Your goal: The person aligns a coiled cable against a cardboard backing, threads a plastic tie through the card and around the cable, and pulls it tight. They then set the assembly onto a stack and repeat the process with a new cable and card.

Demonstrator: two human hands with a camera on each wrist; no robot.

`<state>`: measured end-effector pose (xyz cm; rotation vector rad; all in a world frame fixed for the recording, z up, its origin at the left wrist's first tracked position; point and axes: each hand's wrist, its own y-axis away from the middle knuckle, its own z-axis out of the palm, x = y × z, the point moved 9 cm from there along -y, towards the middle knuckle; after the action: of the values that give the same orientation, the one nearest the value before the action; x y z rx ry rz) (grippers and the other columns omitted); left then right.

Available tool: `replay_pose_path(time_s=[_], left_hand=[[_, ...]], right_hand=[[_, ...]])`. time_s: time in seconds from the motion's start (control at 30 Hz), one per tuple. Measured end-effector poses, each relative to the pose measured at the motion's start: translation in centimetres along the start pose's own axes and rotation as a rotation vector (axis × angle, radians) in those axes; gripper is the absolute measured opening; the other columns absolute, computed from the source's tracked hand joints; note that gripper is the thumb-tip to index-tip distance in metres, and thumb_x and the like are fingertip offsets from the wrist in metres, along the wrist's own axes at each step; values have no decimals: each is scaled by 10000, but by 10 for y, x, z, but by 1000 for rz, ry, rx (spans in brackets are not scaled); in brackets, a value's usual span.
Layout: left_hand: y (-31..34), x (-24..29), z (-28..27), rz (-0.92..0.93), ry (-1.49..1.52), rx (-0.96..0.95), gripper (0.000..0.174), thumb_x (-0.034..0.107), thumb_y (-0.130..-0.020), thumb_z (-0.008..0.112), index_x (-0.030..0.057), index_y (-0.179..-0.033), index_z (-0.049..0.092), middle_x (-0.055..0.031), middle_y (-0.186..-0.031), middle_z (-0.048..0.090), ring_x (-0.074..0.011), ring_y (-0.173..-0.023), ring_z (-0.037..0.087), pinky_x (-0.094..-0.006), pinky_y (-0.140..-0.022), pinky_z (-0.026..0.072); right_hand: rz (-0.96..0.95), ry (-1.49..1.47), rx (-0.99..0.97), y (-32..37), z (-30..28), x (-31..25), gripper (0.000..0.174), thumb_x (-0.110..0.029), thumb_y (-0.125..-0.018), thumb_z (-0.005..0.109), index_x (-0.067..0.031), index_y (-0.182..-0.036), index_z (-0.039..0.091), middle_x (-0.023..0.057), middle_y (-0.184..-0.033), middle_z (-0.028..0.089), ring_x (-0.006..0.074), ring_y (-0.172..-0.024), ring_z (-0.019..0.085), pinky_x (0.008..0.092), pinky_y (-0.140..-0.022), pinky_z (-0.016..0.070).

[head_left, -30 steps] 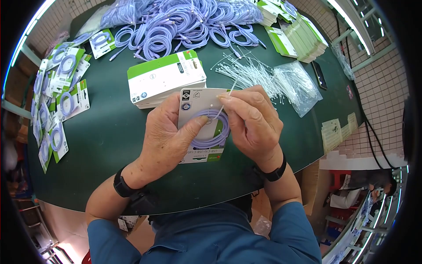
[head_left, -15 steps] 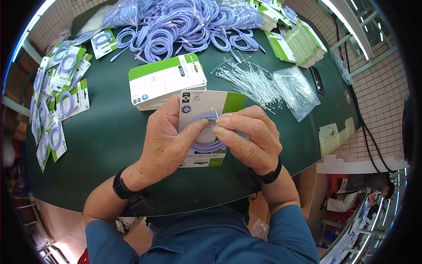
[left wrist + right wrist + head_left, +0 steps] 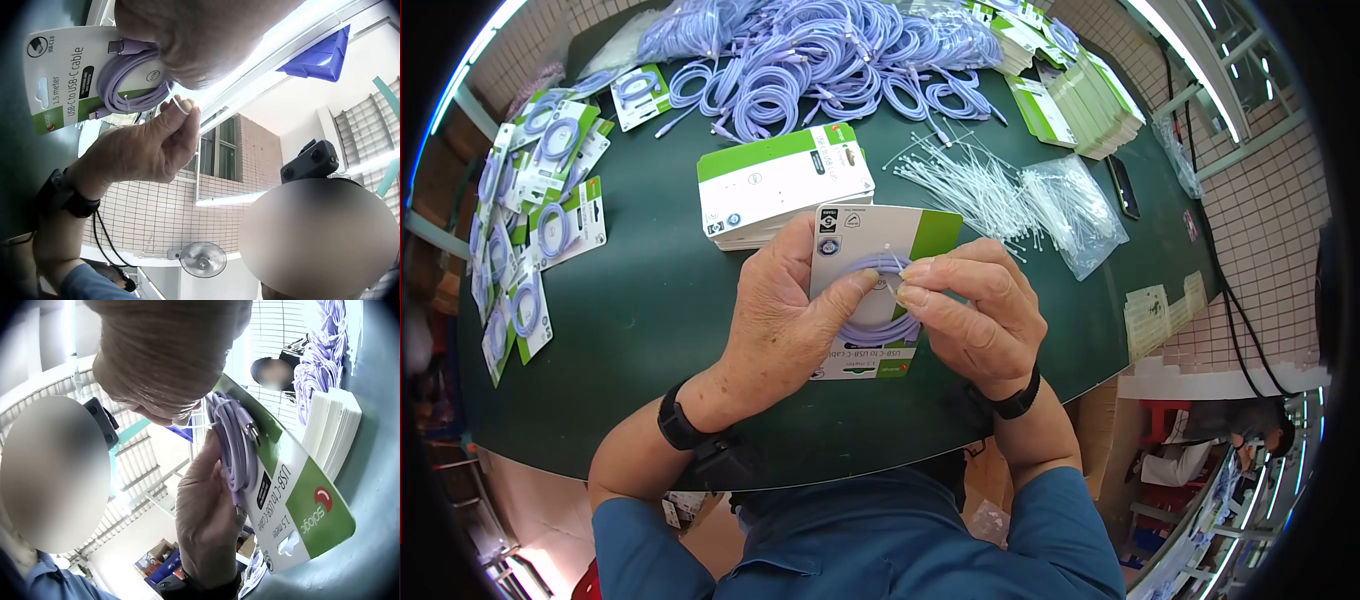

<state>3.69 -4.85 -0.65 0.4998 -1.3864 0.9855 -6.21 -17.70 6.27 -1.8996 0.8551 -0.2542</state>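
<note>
My left hand grips the left side of a white and green card, its thumb pressing a coiled purple cable against the card. With thumb and forefinger my right hand pinches a thin white cable tie at the coil's upper right. In the left wrist view the tie curves from the coil to the right hand's fingertips. The right wrist view shows the coil flat on the printed card, with a white tie leading off it.
A stack of cards stands just behind the hands. Loose white ties and a bag of ties lie to its right, beside a phone. Purple cables are heaped at the back; carded cables lie left, more cards back right.
The right hand has moved down and slightly right, drawing the tie closer to the coil; less of the tie shows above its fingers. The left hand keeps its hold on card and cable.
</note>
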Motion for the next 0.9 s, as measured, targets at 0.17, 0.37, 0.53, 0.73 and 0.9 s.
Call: replay_pose_path(time_s=[0.17, 0.37, 0.53, 0.73, 0.9], left_hand=[[0, -3, -1, 5, -11, -8, 333, 18, -974, 697, -47, -1289, 609, -123, -1170, 741, -140, -1045, 695, -306, -911, 577], [0, -2, 1, -20, 38, 8, 333, 26, -982, 700, -42, -1295, 610, -120, -1170, 742, -140, -1045, 697, -307, -911, 579], [-1, -3, 0, -5, 0, -8, 346, 27, -980, 703, -39, -1305, 609, -119, -1174, 742, -141, -1044, 699, -310, -912, 581], [0, -4, -2, 18, -43, -9, 350, 32, -980, 707, -35, -1310, 611, -123, -1169, 745, -145, -1037, 703, -309, -910, 581], [0, -4, -1, 26, -21, 10, 348, 26, -976, 712, -33, -1306, 616, -124, -1160, 748, -143, -1034, 703, -308, -903, 581]], right_hand=[[4, 3, 2, 0, 1, 2, 354, 63, -756, 848, -77, -1068, 756, 106, -1079, 743, 239, -832, 704, 308, -667, 562], [19, 17, 18, 0, 3, 5, 369, 69, -757, 850, -92, -1076, 754, 91, -1038, 752, 223, -797, 689, 298, -645, 534], [27, 8, 56, 1, 1, 8, 373, 68, -762, 850, -101, -1079, 748, 82, -1020, 755, 216, -775, 680, 294, -634, 525], [8, 13, 31, 0, 5, 6, 356, 68, -772, 849, -100, -1066, 739, 78, -1010, 757, 209, -755, 671, 293, -622, 518], [7, 28, 37, -1, 5, 7, 359, 72, -775, 842, -97, -1073, 738, 79, -984, 757, 207, -740, 660, 293, -605, 504]])
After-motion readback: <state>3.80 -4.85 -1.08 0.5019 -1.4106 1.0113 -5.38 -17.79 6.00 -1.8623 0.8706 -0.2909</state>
